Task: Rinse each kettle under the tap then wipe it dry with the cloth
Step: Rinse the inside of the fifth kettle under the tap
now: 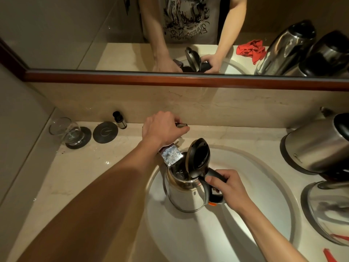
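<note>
Three steel kettles share a marble washstand: one kettle [186, 188] stands upright in the white basin [264, 186], its black lid [198, 157] flipped up and its open mouth under the flat chrome tap spout [171, 155]. Its handle [212, 184] points right, toward the person's right hand [225, 188], whose fingers wrap round the grip. The left hand [163, 129], arm stretched forward over the counter, curls its fingers on the tap lever [181, 125] at the back wall. On the right counter a second kettle [317, 146] lies tilted, lid end toward the wall; pale lettering low on its body is too small to read with certainty. A third kettle [326, 210] sits nearer, at the frame's edge. A red cloth [251, 50] shows in the mirror [75, 35], along with reversed print on the person's shirt, not legible. Left of the tap stand a small dark bottle [119, 120], a round coaster [105, 131] and a glass tumbler [66, 131] on another coaster.
</note>
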Motion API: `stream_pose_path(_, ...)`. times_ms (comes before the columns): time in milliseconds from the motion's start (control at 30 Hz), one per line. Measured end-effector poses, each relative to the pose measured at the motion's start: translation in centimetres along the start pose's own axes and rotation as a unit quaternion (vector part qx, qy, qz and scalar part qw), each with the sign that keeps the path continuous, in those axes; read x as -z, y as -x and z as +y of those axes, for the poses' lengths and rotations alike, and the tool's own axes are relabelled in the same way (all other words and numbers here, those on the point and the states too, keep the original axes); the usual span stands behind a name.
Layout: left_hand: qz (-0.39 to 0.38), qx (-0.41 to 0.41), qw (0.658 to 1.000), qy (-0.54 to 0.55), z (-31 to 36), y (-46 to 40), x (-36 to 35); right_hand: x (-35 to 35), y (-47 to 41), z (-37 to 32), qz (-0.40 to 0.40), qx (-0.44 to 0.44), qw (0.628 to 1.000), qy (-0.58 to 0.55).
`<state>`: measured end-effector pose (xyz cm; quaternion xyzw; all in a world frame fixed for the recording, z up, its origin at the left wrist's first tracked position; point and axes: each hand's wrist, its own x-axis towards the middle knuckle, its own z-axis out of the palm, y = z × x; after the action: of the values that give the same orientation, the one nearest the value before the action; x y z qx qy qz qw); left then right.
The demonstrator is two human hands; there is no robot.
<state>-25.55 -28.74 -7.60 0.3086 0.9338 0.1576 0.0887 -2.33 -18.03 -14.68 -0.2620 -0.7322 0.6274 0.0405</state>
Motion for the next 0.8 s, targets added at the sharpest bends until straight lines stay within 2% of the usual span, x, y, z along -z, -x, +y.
stream_pose_path(800, -0.007, -0.023, 1.0, 0.0, -0.53, -0.26, -0.16, 0.03, 0.2, 0.08, 0.002, -0.007, 1.0, -0.004)
